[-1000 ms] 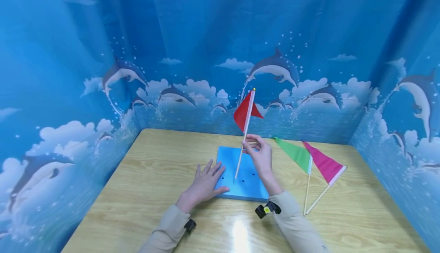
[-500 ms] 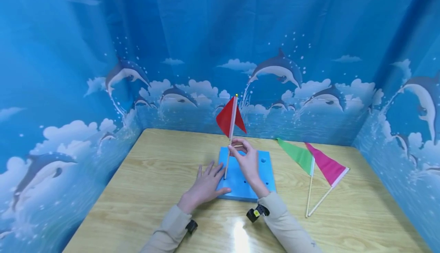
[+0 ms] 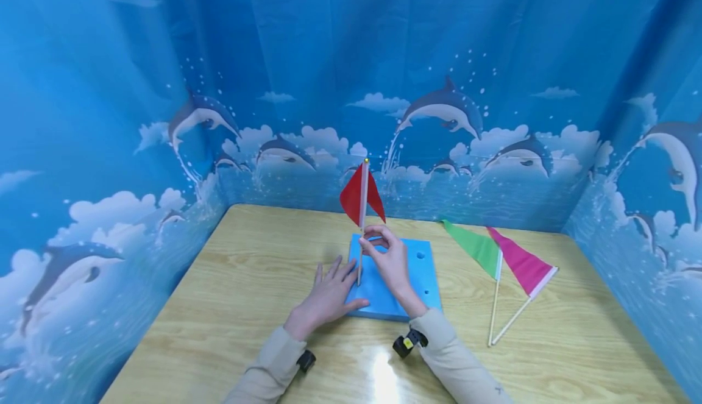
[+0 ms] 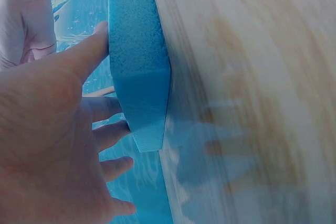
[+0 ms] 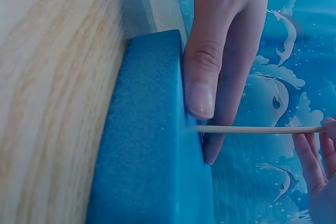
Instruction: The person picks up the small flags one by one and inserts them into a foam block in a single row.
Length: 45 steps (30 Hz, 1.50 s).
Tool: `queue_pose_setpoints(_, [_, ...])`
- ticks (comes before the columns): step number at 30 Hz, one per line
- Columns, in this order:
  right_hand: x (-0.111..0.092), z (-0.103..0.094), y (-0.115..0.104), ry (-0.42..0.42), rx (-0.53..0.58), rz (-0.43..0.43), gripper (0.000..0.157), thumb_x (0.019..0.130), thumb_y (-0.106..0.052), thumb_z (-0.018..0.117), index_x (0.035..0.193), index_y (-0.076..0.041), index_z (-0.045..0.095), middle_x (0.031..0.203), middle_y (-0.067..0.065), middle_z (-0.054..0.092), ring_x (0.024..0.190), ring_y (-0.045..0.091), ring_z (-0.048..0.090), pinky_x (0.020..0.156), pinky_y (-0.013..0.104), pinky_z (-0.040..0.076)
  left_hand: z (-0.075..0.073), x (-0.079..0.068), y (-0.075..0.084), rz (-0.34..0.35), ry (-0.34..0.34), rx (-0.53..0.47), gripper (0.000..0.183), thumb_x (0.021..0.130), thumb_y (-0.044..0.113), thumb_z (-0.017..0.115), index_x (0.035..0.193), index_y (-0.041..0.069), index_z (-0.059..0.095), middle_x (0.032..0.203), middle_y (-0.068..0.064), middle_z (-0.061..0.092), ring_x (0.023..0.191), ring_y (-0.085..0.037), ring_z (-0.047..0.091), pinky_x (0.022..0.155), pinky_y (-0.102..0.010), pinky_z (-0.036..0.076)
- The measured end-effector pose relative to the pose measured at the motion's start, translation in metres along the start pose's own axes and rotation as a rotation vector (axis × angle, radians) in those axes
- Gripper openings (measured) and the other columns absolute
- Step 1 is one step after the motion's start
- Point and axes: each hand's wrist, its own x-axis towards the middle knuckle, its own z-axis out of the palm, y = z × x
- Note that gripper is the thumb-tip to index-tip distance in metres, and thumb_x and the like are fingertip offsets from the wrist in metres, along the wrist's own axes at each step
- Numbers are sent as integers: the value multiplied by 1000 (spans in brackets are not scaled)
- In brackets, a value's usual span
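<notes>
The red flag (image 3: 353, 199) moved down; your right hand (image 3: 392, 262) pinched its stick (image 3: 359, 275), left hand (image 3: 328, 293) spread; tilting risked bending it.

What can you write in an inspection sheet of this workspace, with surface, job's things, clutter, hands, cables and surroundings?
Surface: wood-grain table, with bright glare at the near side.
Job's things: red flag held nearly upright, its stick meeting the blue block; insertion depth cannot be told.
Clutter: green flag and pink flag lie right of the blue block.
Left hand: rests on the blue block's left side, fingers spread.
Right hand: pinches the stick.
Cables: nothing seen.
Surroundings: blue curtain printed with dolphins.
</notes>
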Motion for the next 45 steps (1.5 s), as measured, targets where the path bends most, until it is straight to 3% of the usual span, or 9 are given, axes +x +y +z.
queue_pose_setpoints(5, [7,1,21,16,0,-2,29,95,-9,71,120,6,67,109,24,69,92,42,71,76,34,62,0,0,0,0,4,1,82,96,61,58,158,11,37,164,-12,31,152,-44,19,114,-75,16])
queue_pose_setpoints(18, [5,1,26,-23,-48,-55,21,94,-10,73,112,-1,71,101,15,72,81,23,73,70,30,62,-2,1,1,5,11,9,82,95,60,59,157,11,37,165,-11,31,152,-44,20,114,-75,17])
queue_pose_setpoints(33, [1,-2,25,-21,-44,9,28,93,-13,74,118,0,70,110,19,72,91,35,73,76,32,62,-1,1,2,-13,-11,5,83,95,61,59,159,13,35,165,-10,30,153,-44,18,115,-73,16])
queue_pose_setpoints(36, [0,-3,21,-28,-50,20,29,93,-8,73,120,3,69,111,22,71,93,38,72,78,36,62,-2,1,2,-20,-12,7,83,95,61,60,158,13,36,165,-10,30,152,-44,18,115,-73,16])
queue_pose_setpoints(43, [-10,-7,-11,-50,-21,7,27,95,0,69,120,9,67,108,28,70,94,47,70,80,45,61,0,1,2,-35,-15,-1,83,94,61,60,158,13,36,165,-10,30,153,-43,18,116,-73,15])
queue_pose_setpoints(45, [-11,-10,-12,-44,-7,19,28,95,0,68,121,9,67,110,28,70,93,43,71,82,47,60,1,1,2,-31,-9,-3,83,94,61,60,158,13,38,165,-11,31,152,-43,18,116,-73,16])
